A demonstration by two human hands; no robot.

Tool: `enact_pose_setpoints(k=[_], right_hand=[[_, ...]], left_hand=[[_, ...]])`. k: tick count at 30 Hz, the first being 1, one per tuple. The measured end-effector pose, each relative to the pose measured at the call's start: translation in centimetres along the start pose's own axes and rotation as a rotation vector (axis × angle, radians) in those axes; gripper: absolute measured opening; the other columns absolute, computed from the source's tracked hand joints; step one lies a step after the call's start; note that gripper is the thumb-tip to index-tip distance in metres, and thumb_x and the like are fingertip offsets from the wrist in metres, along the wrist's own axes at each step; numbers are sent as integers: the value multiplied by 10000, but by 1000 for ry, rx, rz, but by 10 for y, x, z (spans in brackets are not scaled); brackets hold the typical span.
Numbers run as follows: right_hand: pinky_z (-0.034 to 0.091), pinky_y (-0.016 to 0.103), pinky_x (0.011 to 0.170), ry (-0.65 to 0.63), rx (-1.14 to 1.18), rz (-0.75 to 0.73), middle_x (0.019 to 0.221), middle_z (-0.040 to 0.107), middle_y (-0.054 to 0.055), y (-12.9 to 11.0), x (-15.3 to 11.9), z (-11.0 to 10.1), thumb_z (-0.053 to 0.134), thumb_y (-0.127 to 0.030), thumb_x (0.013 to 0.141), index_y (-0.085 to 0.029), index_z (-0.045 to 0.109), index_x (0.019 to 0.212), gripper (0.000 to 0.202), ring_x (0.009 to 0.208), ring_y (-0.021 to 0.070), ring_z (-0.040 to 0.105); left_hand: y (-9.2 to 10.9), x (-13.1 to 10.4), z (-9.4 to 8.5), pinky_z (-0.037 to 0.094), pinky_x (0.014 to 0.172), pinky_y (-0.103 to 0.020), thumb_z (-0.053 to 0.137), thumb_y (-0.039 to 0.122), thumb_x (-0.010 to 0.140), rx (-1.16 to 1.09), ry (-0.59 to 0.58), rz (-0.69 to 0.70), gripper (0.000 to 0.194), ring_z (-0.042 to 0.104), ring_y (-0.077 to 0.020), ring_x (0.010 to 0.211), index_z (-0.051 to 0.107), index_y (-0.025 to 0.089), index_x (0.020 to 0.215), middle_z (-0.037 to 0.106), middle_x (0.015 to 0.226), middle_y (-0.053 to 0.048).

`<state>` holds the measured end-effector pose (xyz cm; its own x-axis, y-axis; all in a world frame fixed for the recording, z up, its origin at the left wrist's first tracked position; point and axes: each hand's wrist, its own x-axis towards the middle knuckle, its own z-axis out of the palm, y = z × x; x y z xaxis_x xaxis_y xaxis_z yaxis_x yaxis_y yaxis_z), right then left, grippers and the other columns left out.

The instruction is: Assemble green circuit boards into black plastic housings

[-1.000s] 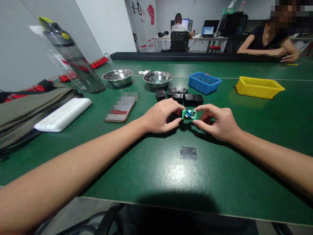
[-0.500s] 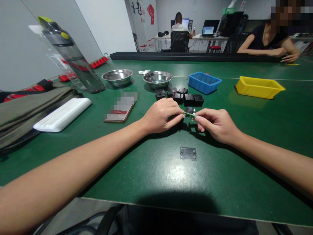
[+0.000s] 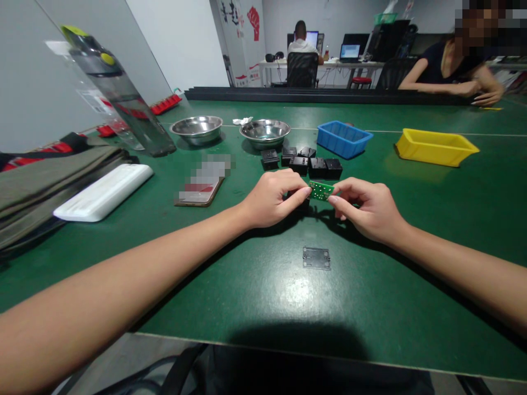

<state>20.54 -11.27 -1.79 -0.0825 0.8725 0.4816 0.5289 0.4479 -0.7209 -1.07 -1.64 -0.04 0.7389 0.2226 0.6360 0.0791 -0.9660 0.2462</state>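
A small green circuit board (image 3: 321, 191) is held up above the table, its soldered face turned toward me. My left hand (image 3: 278, 197) pinches its left end between thumb and fingers. At the right end, the thumb and fingertips of my right hand (image 3: 366, 208) are closed on it. Partly hidden under my left fingers is a black part resting low by the table. Behind my hands, several black plastic housings (image 3: 300, 164) stand in a cluster. Closer to me, a flat black plate (image 3: 317, 258) with small cut-outs lies on the table.
Two steel bowls (image 3: 197, 130), a blue bin (image 3: 345, 140) and a yellow bin (image 3: 436, 148) stand farther back. On the left are a phone (image 3: 201, 186), a white block (image 3: 105, 193), a bag (image 3: 49, 186) and a tall bottle (image 3: 127, 104). Another person (image 3: 453, 77) sits across the table.
The circuit board has been tilted from nearly edge-on, with its components showing, so its soldered face now shows. Both hands keep hold of it and have barely moved.
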Motion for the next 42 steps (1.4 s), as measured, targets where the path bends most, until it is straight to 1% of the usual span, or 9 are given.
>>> enact_pose_setpoints(k=[6, 11, 12, 15, 17, 23, 30, 35, 42], right_hand=[[445, 229, 436, 17, 232, 148, 552, 648, -21, -11, -1, 4, 705, -278, 850, -180, 629, 807, 132, 445, 118, 585], [396, 209, 401, 29, 369, 241, 514, 635, -23, -13, 3, 4, 731, -246, 797, -168, 631, 739, 139, 407, 95, 534], [391, 208, 398, 31, 387, 253, 510, 633, -24, -12, 3, 4, 733, -248, 791, -168, 633, 735, 141, 402, 93, 527], [385, 210, 391, 29, 422, 273, 503, 630, -25, -10, 5, 3, 741, -264, 780, -169, 632, 725, 155, 394, 91, 516], [382, 214, 389, 21, 427, 274, 504, 630, -25, -10, 5, 3, 746, -274, 777, -171, 628, 722, 165, 393, 93, 515], [398, 231, 412, -2, 395, 233, 528, 628, -30, -9, 1, 4, 738, -340, 815, -192, 600, 788, 205, 411, 103, 529], [432, 252, 469, -62, 279, 116, 582, 627, -59, -2, 0, -2, 755, -329, 832, -229, 537, 1143, 393, 467, 130, 571], [432, 252, 481, -88, 135, 40, 599, 644, -53, -2, 1, -2, 801, -330, 787, -200, 605, 1146, 429, 485, 128, 587], [395, 247, 461, -51, 17, -16, 578, 628, -56, -1, 1, -2, 783, -364, 826, -186, 673, 1156, 391, 454, 109, 543]], left_hand=[[-1, 0, 0, 421, 665, -294, 449, 222, 997, 52, -43, 61, 266, 509, -153, 676, 592, 159, 781, 626, 715, -31], [-2, -2, -3, 460, 724, -311, 541, 238, 909, 49, -51, 31, 90, 550, -169, 747, 585, 163, 885, 639, 807, -35], [-2, -2, -4, 472, 742, -313, 571, 249, 889, 44, -40, 22, 103, 566, -173, 774, 587, 159, 937, 646, 846, -40], [-2, -2, -4, 496, 793, -321, 652, 292, 857, 41, -9, 18, 303, 605, -188, 858, 577, 142, 1109, 664, 962, -65], [-3, -1, -4, 496, 817, -324, 668, 311, 874, 61, -14, 34, 342, 618, -192, 884, 579, 147, 1161, 675, 977, -68], [-5, -1, -3, 490, 806, -327, 633, 350, 945, 119, -8, 86, 237, 617, -191, 855, 641, 167, 1096, 695, 907, -65], [-7, -2, -4, 504, 789, -328, 648, 367, 944, 144, 31, 120, 272, 627, -189, 851, 660, 166, 1126, 706, 916, -71], [-6, -2, -4, 511, 764, -311, 657, 363, 944, 137, 61, 147, 278, 627, -179, 839, 669, 145, 1117, 703, 918, -80], [-5, -3, -4, 511, 773, -314, 649, 379, 948, 128, 46, 134, 280, 628, -179, 834, 666, 157, 1118, 698, 900, -71]])
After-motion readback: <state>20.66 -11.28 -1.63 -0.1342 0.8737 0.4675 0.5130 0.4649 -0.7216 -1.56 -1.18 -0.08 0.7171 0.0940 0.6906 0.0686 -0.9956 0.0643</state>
